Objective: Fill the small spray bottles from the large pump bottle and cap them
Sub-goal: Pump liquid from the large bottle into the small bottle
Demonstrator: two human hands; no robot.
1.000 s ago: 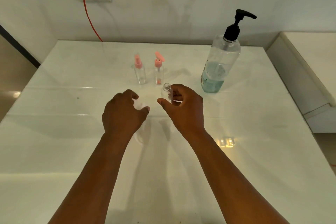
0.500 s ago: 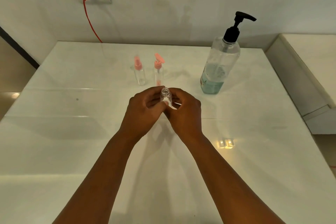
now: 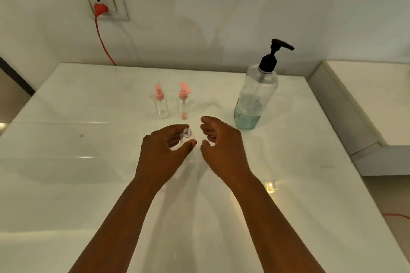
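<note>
Clear plastic everywhere on this white counter [image 3: 288, 184]. Left hand [image 3: 162, 150] is holding an uncapped small bottle [image 3: 188, 136] upright above the counter's middle, thumb and fingers [image 3: 175, 133] curling round its body, open neck showing at the top. No liquid is showing in it, though the hand is covering most of the body, so the level is not certain. Right hand [image 3: 221, 146] is hovering just beside the bottle, not touching it, fingers loosely bent and gripping nothing.

Two more small spray bottles are standing side by side further back: the left capped bottle [image 3: 160, 105] is wearing its pink sprayer and is looking empty; the right capped bottle [image 3: 184, 104] is also carrying a pink top, with a pinkish trace low inside — tube end or residue, cannot tell which. Neither is showing blue-green fill.

Large pump bottle [image 3: 255, 99] is standing at the right, well apart from the held bottle, black pump on, blue-green liquid sitting only in its lowest part.

Judgement: filling is not appearing to have begun. One bottle is opened and ready; its cap is not in sight. Remaining, as far as can be told: bringing the open neck under the pump nozzle, dispensing, capping, then uncapping, filling and recapping the other two.

Also present: wall socket [image 3: 103, 3] with a red plug and cord [image 3: 104, 42] running down behind the counter.
</note>
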